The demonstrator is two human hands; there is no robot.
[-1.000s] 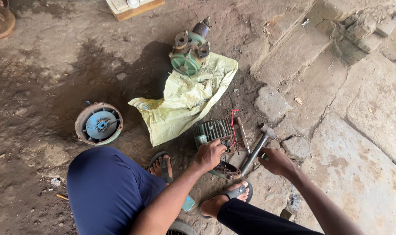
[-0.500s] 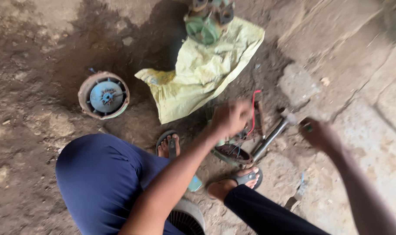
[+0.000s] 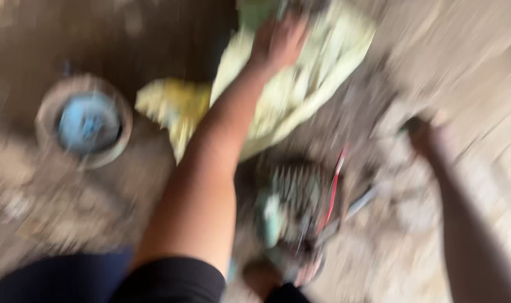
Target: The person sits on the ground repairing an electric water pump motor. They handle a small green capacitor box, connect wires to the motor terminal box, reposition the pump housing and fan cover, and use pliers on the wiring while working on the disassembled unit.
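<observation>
The picture is heavily blurred. My left hand (image 3: pixel 279 40) is stretched far forward over the pale yellow sack (image 3: pixel 300 95), at the green engine part (image 3: pixel 261 8) near the top edge; whether it grips anything is unclear. My right hand (image 3: pixel 427 137) hovers at the right above the stone slab, with something small and dark at its fingers that I cannot make out. Between my arms lies a green finned engine block (image 3: pixel 292 202) with a red wire (image 3: pixel 333 185) and a metal rod (image 3: pixel 356 207) beside it.
A round housing with a blue centre (image 3: pixel 86 122) lies on the dirt floor at the left. My dark blue knee (image 3: pixel 53 280) fills the lower left. A sandalled foot (image 3: pixel 267 278) sits under the engine block. Stone slabs (image 3: pixel 480 84) run along the right.
My left hand has left the finned engine block and reached forward over the yellow sack to the green part. My right hand has come off the metal rod. The camera dipped closer.
</observation>
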